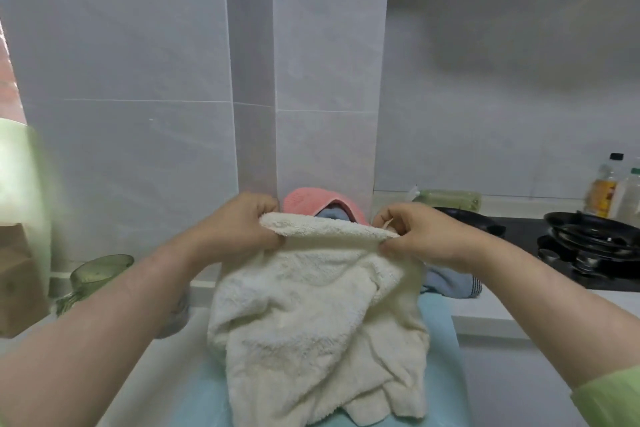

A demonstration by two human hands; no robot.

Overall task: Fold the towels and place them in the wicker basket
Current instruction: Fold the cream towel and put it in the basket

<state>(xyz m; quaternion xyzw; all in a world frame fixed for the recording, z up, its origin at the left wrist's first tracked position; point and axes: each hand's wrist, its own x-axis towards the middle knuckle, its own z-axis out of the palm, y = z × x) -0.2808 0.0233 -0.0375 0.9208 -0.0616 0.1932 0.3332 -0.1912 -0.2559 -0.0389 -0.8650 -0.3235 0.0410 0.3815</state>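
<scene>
**Two hands holding a cream towel up by its top edge**

Head view: both hands are gripping the cream towel [311,315] at its upper corners. The left hand [242,225] is curling its fingers round the upper left corner. The right hand [419,236] is pinching the upper right corner between thumb and fingers. The rolled-over top edge is stretching between them. The rest of the towel is hanging in loose, uneven folds, and its lower part is bunching on a pale blue surface [440,340].

Just behind the towel's top edge a pink towel [304,204] is peeking out, with a bit of blue cloth [334,215] showing under it. The cream towel is hiding most of both, so what they are lying on cannot be told. Right of the cream towel, a second blue cloth [450,282] is lying bunched, partly covered by the right wrist. Farther right, a black pan [588,229] is sitting on a dark hob [519,243], with bottles [606,187] behind it.

Left of the towel, a green glass [100,270] is standing partly behind the left forearm. A pale green shape [27,184] at the frame edge is too blurred to name.
</scene>
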